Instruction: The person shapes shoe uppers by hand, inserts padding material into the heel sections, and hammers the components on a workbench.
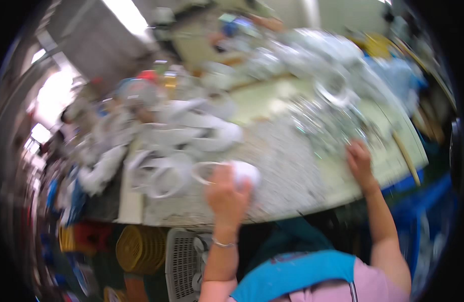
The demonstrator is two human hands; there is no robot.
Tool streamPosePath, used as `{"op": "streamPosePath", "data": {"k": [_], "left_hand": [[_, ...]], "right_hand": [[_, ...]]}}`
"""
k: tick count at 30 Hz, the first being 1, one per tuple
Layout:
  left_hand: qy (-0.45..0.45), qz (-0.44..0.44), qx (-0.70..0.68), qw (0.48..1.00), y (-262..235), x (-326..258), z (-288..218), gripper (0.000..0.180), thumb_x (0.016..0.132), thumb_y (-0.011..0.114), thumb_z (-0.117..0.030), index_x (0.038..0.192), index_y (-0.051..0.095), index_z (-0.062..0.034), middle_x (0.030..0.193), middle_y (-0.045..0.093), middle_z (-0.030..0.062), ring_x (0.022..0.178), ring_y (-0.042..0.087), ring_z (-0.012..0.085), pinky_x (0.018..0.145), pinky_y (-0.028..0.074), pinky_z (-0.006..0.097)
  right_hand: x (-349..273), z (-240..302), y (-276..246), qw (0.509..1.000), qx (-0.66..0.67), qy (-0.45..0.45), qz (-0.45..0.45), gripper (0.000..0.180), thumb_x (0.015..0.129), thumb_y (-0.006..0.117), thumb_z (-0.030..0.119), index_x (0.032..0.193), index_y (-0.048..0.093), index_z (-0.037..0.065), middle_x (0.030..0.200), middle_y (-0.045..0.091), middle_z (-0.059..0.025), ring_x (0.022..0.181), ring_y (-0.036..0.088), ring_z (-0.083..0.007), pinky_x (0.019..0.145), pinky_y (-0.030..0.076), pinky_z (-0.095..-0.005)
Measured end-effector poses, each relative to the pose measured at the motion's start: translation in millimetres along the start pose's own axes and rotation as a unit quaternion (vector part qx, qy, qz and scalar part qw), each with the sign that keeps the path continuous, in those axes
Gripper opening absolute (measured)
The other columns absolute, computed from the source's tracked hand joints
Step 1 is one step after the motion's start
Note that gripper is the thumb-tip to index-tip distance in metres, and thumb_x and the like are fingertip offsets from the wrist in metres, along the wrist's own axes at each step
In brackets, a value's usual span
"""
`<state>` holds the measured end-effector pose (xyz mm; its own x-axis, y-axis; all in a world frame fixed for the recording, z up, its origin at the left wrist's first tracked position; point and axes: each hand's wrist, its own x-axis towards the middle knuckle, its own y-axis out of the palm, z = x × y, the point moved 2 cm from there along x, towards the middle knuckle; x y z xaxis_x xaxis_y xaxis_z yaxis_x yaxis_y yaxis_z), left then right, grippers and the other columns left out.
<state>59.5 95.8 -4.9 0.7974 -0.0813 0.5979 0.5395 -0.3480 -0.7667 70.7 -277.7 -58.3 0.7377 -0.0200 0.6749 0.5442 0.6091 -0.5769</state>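
left hand (227, 194), lower centre of the frame, grips a white rounded object (244, 172) above the worktable (287, 191). right hand (359, 161), right of centre, rests on clear plastic wrapping (327, 126); blur hides its finger spread.

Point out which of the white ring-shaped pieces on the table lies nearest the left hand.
The white ring just left of the left hand, almost touching it; the other rings lie farther left.
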Motion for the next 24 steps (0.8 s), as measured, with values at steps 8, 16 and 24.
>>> {"op": "streamPosePath", "data": {"k": [8,16,24], "left_hand": [[-0.033,0.246,-0.200,0.948,33.7,70.4,-76.5,0.076,0.082,0.064,-0.024,0.146,0.029,-0.0024,0.071,0.064,0.0109,0.065,0.063,0.0281,0.058,0.049,0.040],[0.096,0.217,-0.181,0.954,72.1,77.5,-133.5,0.078,0.081,0.064,-0.024,0.146,0.028,-0.0021,0.060,0.058,0.0092,0.058,0.060,0.0275,0.056,0.048,0.041],[0.127,0.276,-0.210,0.929,97.4,20.0,-118.9,0.076,0.080,0.064,-0.022,0.146,0.030,-0.0066,0.072,0.064,0.0154,0.062,0.063,0.0347,0.058,0.051,0.045]], "right_hand": [[-11.1,-22.1,-16.0,0.996,-0.016,0.087,-0.030,0.009,0.081,0.063,0.001,0.088,0.065,0.005,0.083,0.060,-0.0052,0.049,0.051,-0.0135,0.047,0.042,-0.0273],[-14.1,-14.9,-16.8,0.996,-0.018,0.083,-0.031,0.006,0.081,0.064,0.002,0.086,0.065,0.004,0.077,0.057,-0.0062,0.052,0.052,-0.0162,0.049,0.042,-0.0286],[-23.4,-28.3,-10.1,0.998,-0.013,0.064,-0.024,0.005,0.080,0.059,-0.002,0.084,0.061,0.000,0.075,0.053,-0.0120,0.060,0.051,-0.0243,0.053,0.040,-0.0342]]}}
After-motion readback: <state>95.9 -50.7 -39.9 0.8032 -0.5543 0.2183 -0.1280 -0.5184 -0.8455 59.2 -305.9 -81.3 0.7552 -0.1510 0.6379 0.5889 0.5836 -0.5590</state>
